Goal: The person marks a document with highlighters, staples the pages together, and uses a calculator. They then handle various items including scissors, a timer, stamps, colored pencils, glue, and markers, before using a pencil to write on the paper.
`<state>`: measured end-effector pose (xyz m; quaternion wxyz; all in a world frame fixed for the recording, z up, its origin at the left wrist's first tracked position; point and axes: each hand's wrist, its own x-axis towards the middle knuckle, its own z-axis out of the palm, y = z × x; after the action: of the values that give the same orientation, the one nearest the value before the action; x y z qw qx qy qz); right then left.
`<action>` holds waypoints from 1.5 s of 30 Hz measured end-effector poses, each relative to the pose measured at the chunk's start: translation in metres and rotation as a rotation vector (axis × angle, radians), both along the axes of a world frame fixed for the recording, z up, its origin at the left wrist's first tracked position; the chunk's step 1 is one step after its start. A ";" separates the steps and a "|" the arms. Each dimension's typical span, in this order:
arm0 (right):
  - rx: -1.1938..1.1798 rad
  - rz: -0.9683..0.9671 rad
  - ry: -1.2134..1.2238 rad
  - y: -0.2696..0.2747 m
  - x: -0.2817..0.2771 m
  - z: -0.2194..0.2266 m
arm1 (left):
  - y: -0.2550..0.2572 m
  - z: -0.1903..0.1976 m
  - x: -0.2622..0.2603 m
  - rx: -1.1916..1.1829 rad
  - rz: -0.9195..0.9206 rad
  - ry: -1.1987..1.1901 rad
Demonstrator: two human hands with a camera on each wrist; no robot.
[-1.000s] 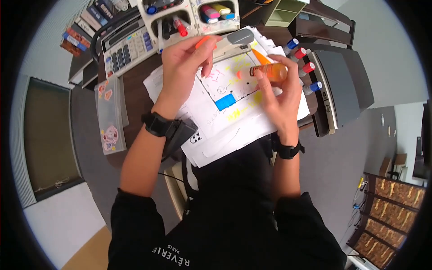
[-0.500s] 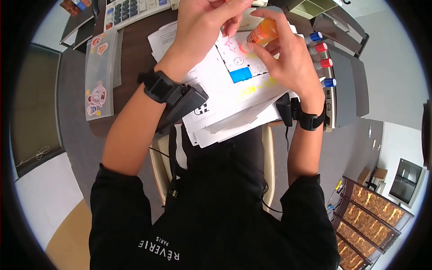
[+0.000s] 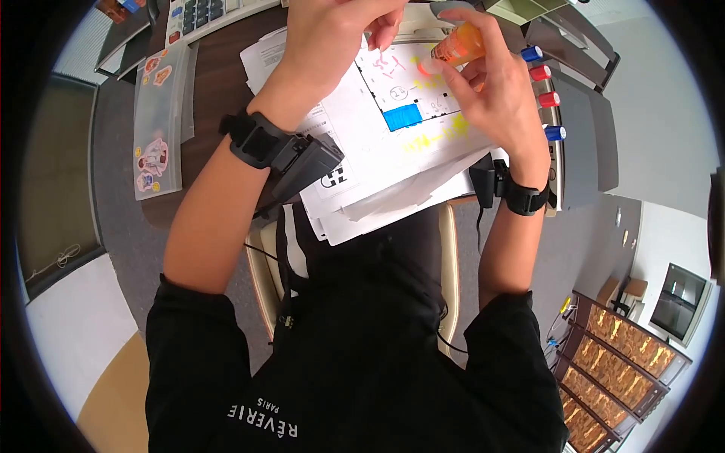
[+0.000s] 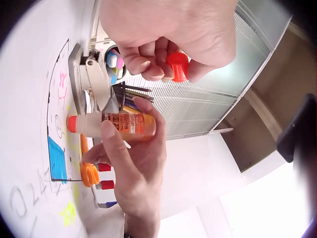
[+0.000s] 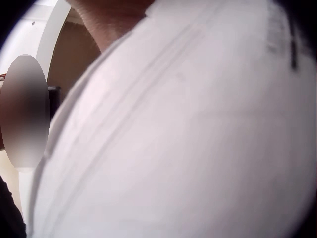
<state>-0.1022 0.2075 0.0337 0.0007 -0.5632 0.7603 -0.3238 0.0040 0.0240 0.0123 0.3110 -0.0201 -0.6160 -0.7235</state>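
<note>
The right hand (image 3: 502, 102) grips an orange glue bottle (image 3: 462, 45) tilted over the papers (image 3: 377, 170), its red-orange tip pointing down at the top sheet. In the left wrist view, the left hand (image 4: 171, 34) pinches a red cap (image 4: 178, 67) between thumb and fingers, apart from the bottle (image 4: 131, 124) in the right hand (image 4: 133, 168). That top sheet bears a blue rectangle (image 3: 402, 117), pink marks and yellow marks. Only white paper (image 5: 173, 139) and a bit of skin fill most of the right wrist view.
Red-capped and blue-capped markers (image 3: 549, 100) stand right of the papers, beside a grey device (image 3: 581, 136). A clear stickered case (image 3: 162, 124) lies at the left, below a calculator (image 3: 208, 16). Orange scissors (image 4: 89, 174) and a stapler (image 4: 94, 82) show in the left wrist view.
The head view has tipped down, so the organizer has mostly left it. The bottle has stayed in the right hand, its tip still over the sheet.
</note>
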 end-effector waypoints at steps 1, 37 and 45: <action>-0.002 0.000 0.004 0.002 -0.001 0.000 | 0.000 0.001 0.000 -0.002 0.000 0.004; -0.931 -0.280 -0.987 0.036 0.037 -0.044 | 0.030 -0.003 0.002 -0.095 -0.412 -0.325; -0.868 -0.233 -0.980 0.039 0.041 -0.048 | 0.034 -0.010 0.004 -0.181 -0.378 -0.335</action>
<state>-0.0613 0.2469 -0.0141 0.0846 -0.2140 0.5287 -0.8171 0.0076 0.0581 0.0021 0.0609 -0.0426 -0.7062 -0.7041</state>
